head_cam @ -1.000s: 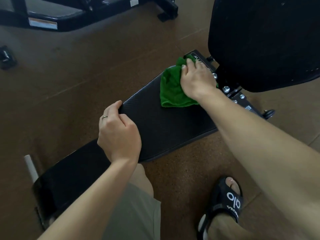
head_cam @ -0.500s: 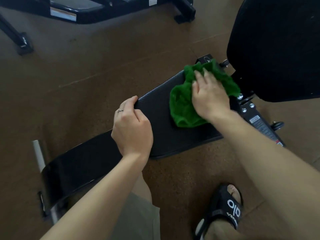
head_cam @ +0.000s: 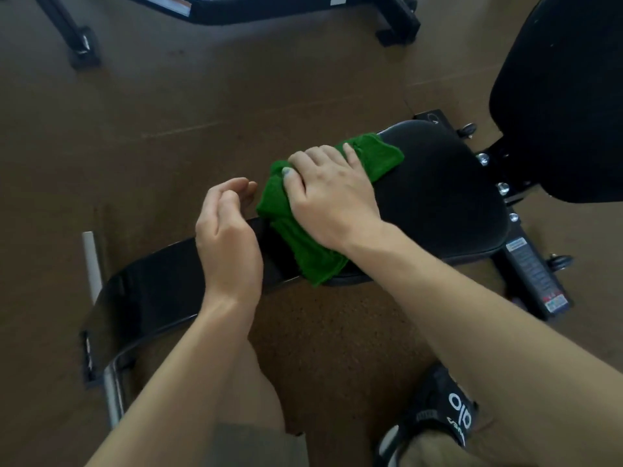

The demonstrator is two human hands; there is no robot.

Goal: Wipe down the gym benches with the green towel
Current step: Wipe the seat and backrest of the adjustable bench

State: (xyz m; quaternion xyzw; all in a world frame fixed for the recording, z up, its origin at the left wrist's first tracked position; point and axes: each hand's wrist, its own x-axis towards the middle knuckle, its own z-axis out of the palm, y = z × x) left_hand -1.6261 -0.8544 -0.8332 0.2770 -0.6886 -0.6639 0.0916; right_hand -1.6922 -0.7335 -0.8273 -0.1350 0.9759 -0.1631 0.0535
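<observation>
A black padded bench seat (head_cam: 445,197) runs from lower left to upper right across the middle of the head view. The crumpled green towel (head_cam: 300,244) lies over the seat's narrow near end. My right hand (head_cam: 330,193) presses flat on the towel, fingers spread toward the left. Just left of the towel, my left hand (head_cam: 226,237) hovers above the seat's left edge, its fingers loosely curled and nothing in them. A lower black pad (head_cam: 151,294) continues the bench to the lower left.
The upright black backrest (head_cam: 566,96) rises at the right, with bolts and the frame (head_cam: 526,264) below it. Another machine's black frame (head_cam: 303,11) crosses the top. My sandalled foot (head_cam: 438,416) stands on the brown floor at the bottom right.
My right hand has dragged the towel down the seat toward its near end. My left hand has let go of the seat's edge and lifted off it.
</observation>
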